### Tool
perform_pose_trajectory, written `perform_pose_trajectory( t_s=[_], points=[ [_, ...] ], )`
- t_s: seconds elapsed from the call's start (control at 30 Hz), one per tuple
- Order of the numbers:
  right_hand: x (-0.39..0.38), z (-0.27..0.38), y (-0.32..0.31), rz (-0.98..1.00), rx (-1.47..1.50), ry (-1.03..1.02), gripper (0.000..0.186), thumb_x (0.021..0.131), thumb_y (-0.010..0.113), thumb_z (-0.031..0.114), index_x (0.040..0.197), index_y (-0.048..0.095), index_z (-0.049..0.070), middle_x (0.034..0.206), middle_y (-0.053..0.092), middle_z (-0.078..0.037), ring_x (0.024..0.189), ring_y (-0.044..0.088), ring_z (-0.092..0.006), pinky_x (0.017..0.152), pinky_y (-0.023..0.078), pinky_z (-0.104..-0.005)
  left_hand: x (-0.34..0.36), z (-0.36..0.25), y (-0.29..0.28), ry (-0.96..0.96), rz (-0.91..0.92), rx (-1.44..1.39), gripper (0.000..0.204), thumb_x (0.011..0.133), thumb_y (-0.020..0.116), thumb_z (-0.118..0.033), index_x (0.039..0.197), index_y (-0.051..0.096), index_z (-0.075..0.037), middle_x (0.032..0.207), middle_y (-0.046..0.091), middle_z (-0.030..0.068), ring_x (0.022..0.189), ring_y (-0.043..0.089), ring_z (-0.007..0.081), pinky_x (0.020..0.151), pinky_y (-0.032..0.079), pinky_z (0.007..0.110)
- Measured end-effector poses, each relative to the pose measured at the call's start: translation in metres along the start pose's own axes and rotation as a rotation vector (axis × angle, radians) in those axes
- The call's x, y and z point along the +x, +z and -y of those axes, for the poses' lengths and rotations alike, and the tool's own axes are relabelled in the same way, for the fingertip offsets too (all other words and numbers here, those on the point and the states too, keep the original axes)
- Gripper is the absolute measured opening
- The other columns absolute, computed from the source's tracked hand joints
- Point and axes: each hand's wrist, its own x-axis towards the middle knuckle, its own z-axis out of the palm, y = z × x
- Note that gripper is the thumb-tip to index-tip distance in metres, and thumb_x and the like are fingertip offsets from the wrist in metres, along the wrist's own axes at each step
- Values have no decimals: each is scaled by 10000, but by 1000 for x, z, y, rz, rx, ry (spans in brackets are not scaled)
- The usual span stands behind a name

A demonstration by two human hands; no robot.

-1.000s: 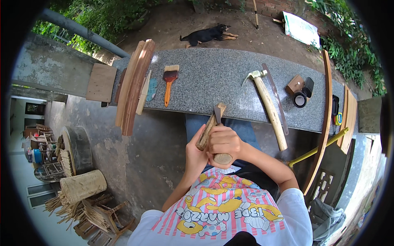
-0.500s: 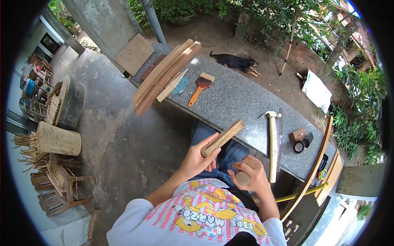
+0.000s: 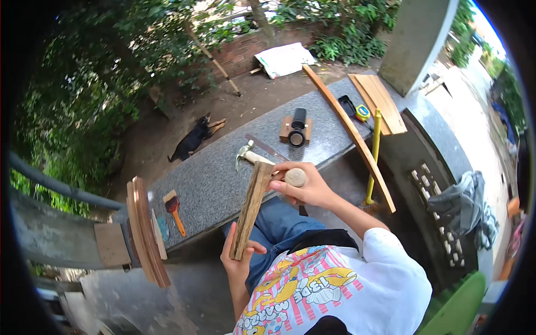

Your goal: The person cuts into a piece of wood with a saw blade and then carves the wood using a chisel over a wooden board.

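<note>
My left hand (image 3: 237, 262) is closed around the lower end of a rough brown wooden block (image 3: 252, 209), which stands tilted over my lap. My right hand (image 3: 312, 187) is closed on a round-ended pale wooden piece (image 3: 296, 177); only its circular end shows, and the rest is hidden in the grip. Fingers of that hand reach the block's upper part, though whether they touch it is hard to tell. Just behind, a claw hammer (image 3: 244, 152) lies on the stone bench (image 3: 215, 187), its pale handle partly covered by the block and hand. A thin metal ruler (image 3: 265, 146) lies alongside it.
Left on the bench are a paintbrush (image 3: 175, 212) and curved wooden strips (image 3: 146, 234). Farther right lie a black round container (image 3: 296, 137), a long wooden strip (image 3: 352, 137) jutting over the edge, a tape measure (image 3: 362, 113) and thin boards (image 3: 382, 103). A dog (image 3: 192, 138) lies beyond.
The view has swung toward the right. The block has turned more upright, and my right hand has come up next to its upper part, still gripping the round-ended piece.
</note>
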Motion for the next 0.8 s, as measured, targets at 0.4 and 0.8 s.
perform_pose_trajectory(
  t_s=[0.4, 0.8],
  points=[
    [-28, 4, -8, 10, -465, -320, 377, 826, 762, 354, 897, 692, -10, 711, 683, -146, 635, 676, -283, 626, 532, -345, 8, 15, 7, -425, -2, 178, 173, 890, 715, -68, 1012, 653, 39, 705, 581, 1, 544, 528, 67, 490, 389, 203],
    [-90, -44, -405, -1149, -588, 575, 578, 783, 766, 481, 841, 696, -89, 657, 663, -127, 440, 624, -177, 427, 495, -294, 41, 53, -28, -341, -499, 31, 195, 985, 618, -174, 1055, 585, 5, 706, 472, -8, 517, 429, 53, 438, 353, 200]
  ],
)
